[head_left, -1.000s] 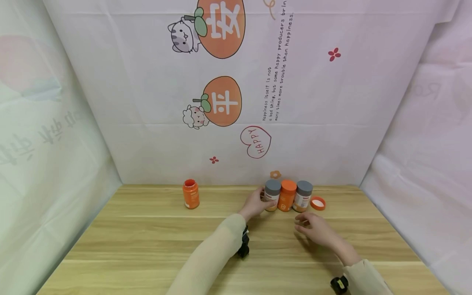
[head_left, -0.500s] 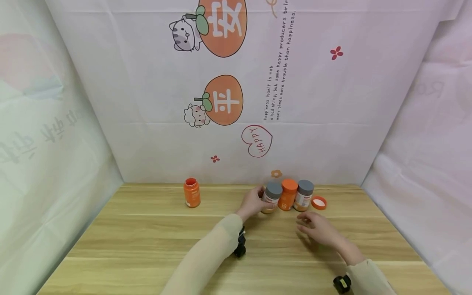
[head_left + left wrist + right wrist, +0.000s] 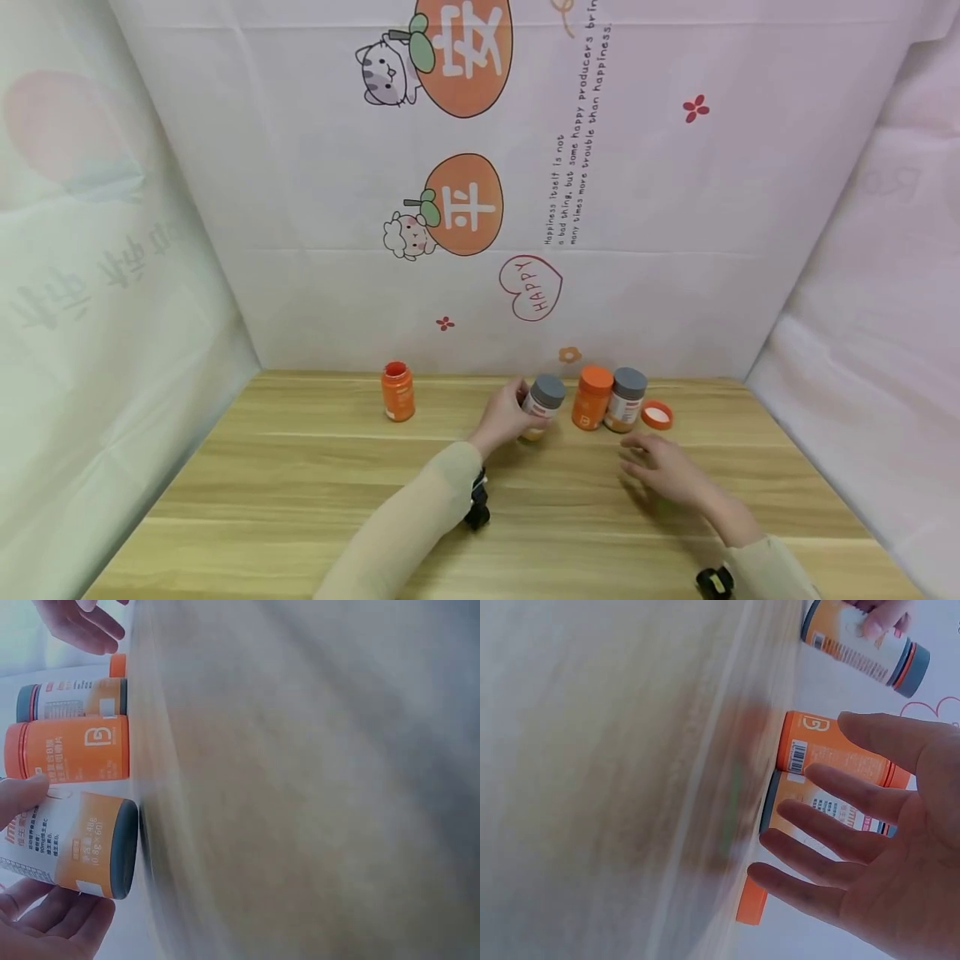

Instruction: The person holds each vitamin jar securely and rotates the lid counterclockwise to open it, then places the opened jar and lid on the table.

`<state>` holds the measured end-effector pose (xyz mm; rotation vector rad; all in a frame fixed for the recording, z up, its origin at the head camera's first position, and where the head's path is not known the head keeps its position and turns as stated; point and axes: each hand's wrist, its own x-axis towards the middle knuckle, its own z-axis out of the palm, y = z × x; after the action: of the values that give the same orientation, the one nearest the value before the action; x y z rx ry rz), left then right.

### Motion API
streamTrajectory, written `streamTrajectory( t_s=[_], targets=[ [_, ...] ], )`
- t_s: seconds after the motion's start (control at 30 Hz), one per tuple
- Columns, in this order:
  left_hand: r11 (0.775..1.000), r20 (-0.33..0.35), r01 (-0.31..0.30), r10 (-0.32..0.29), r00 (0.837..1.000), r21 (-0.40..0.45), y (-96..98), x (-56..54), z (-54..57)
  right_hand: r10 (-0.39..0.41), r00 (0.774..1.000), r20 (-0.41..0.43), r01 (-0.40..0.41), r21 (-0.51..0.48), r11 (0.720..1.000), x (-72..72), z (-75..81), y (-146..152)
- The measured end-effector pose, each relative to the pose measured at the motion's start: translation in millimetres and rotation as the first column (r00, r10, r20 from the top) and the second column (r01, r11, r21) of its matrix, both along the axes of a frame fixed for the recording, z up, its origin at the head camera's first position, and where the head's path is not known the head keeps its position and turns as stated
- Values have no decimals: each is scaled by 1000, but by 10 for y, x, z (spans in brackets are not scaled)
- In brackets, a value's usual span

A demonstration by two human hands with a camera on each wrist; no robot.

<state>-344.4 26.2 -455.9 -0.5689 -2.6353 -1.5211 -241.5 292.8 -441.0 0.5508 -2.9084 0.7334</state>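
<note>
My left hand (image 3: 504,421) grips a white-and-orange supplement bottle (image 3: 79,840) with a grey lid, thumb on one side and fingers on the other. It leans a little; whether its base touches the table I cannot tell. To its right, apart from it, an orange bottle (image 3: 591,410) with an orange lid stands upright. A second grey-lidded bottle (image 3: 624,412) stands against that one. My right hand (image 3: 907,840) hovers in front of these two, fingers spread and holding nothing. Right of them, an orange lid (image 3: 657,427) lies with its pale inside showing.
Farther left on the wooden table (image 3: 300,467) stands an uncapped orange bottle (image 3: 398,398). A printed white cloth (image 3: 652,275) hangs behind the table's back edge, with white cloth on both sides too.
My left hand has pulled the grey-lidded bottle left and toward me, tilting it and opening a gap beside the orange bottle. The right hand has stayed almost still over the table.
</note>
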Motion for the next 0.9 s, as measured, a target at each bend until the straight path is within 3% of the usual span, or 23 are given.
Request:
streamTrajectory(
  t_s=[0.53,0.9],
  targets=[
    [998,-75,62,-61,995,11,-188,135,29,-36,999,-16,36,16,999,18,-8,-3],
    [998,-89,57,-54,995,28,-270,212,51,-32,999,0,32,5,999,15,14,-53]
  ],
)
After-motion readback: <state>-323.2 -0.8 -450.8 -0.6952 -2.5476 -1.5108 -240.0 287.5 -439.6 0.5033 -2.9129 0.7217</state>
